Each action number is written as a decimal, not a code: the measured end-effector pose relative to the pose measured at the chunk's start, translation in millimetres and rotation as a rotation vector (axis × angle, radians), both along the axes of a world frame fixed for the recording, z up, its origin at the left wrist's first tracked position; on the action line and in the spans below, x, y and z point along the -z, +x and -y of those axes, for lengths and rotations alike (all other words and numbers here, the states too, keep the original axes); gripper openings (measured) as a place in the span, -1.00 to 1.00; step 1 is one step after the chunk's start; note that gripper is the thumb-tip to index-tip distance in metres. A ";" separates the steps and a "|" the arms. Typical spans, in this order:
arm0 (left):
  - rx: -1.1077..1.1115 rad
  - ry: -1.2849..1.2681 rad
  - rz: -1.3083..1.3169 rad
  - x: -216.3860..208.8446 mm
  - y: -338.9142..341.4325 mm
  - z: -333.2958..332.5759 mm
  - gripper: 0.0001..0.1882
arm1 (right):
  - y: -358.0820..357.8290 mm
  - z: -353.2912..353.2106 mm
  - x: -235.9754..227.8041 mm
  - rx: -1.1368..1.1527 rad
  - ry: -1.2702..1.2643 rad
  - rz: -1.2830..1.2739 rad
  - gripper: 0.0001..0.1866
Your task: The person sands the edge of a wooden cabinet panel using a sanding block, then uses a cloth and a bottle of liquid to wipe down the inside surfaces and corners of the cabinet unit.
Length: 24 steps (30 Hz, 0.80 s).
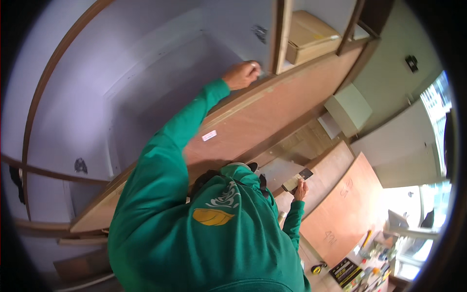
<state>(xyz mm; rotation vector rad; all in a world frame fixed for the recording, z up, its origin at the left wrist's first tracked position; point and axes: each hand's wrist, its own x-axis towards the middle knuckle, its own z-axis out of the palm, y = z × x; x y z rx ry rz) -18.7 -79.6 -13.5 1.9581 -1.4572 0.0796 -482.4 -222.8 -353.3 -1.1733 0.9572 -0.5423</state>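
My left hand, at the end of a raised green sleeve, is closed in a fist above the cabinet's wooden front rail, close to the upright post. A faint pale patch shows beside its fingertips; what the fingers hold, if anything, I cannot make out. Lower down on the right, my right hand grips a small flat object, pale tan with a dark end. Its kind is not clear.
A cardboard box sits in the compartment right of the post. A large wooden panel leans at the right. A yellow-black tape measure, a black-yellow box and several tools lie at lower right. A white box stands further back.
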 end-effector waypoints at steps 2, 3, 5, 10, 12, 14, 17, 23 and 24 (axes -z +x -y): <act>0.118 -0.183 0.107 11.9 21.2 -11.2 -0.86 | -14.7 6.7 84.8 0.109 -0.014 0.067 -0.68; 0.104 -0.261 0.063 -1.1 6.4 0.7 -0.84 | -35.9 8.0 100.8 0.160 0.152 0.045 -0.72; 0.088 -0.120 -0.013 -29.3 -11.5 -5.7 -0.82 | -83.5 2.0 137.0 -0.001 -1.336 -0.608 -0.69; 0.341 -0.244 -0.311 -92.8 -124.9 9.0 -0.90 | -87.6 -19.4 155.8 0.292 -0.113 -0.651 -0.53; 0.427 -0.144 -0.355 -78.1 -165.2 14.8 -0.90 | -94.1 -35.2 123.3 0.163 -0.160 -0.777 -0.56; 0.542 -0.016 -0.373 -53.3 -189.4 46.7 -0.87 | -98.2 -39.7 136.6 0.231 -0.126 -0.718 -0.59; 0.758 0.119 -0.295 -42.3 -214.8 91.5 -0.92 | -79.2 -34.7 130.4 0.329 -0.042 -0.649 -0.60; 0.896 0.040 -0.415 -76.2 -264.8 189.5 -0.94 | -64.8 -42.2 100.8 0.505 0.143 -0.717 -0.63; 0.953 -0.003 -0.383 -87.8 -264.4 210.9 -0.94 | -55.8 -36.7 95.4 0.552 0.141 -0.720 -0.64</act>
